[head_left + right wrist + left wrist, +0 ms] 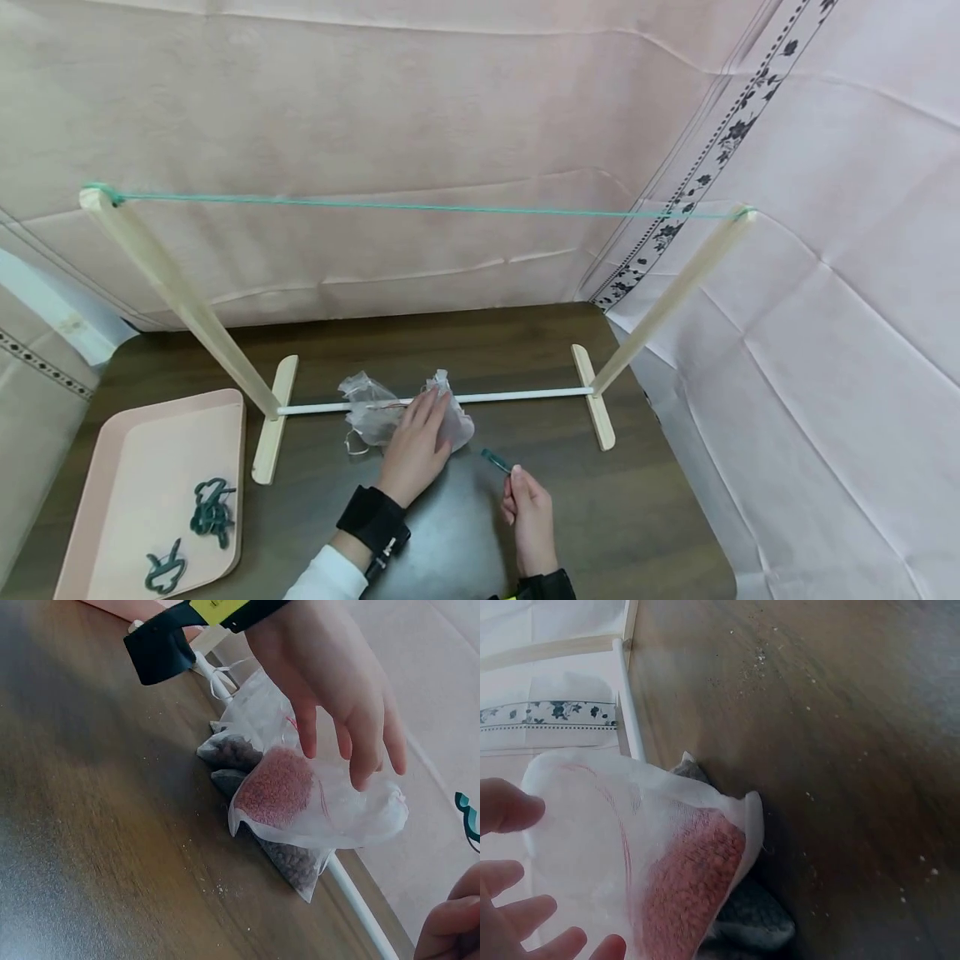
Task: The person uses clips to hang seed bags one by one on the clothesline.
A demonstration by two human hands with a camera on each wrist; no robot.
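Observation:
Several sheer white mesh bags (371,421) lie in a pile at the stand's lower bar. On top is a mesh bag of small pink grains (274,787); the bags (289,866) beneath hold dark grains. Over the pile reaches my left hand (416,446), its fingers spread and loosely bent against the top bag's mesh, not gripping it. My right hand (531,517), to the right of and nearer than the pile, pinches a dark green plastic clip (495,460) between thumb and curled fingers. The clip points up and left toward the bags.
A teal cord (375,204) runs between two wooden posts (187,304), joined low down by a white bar (525,395). At left, a pink tray (135,467) holds several green clips (212,512). Pale cloth (420,108) hangs behind the wooden table (637,517).

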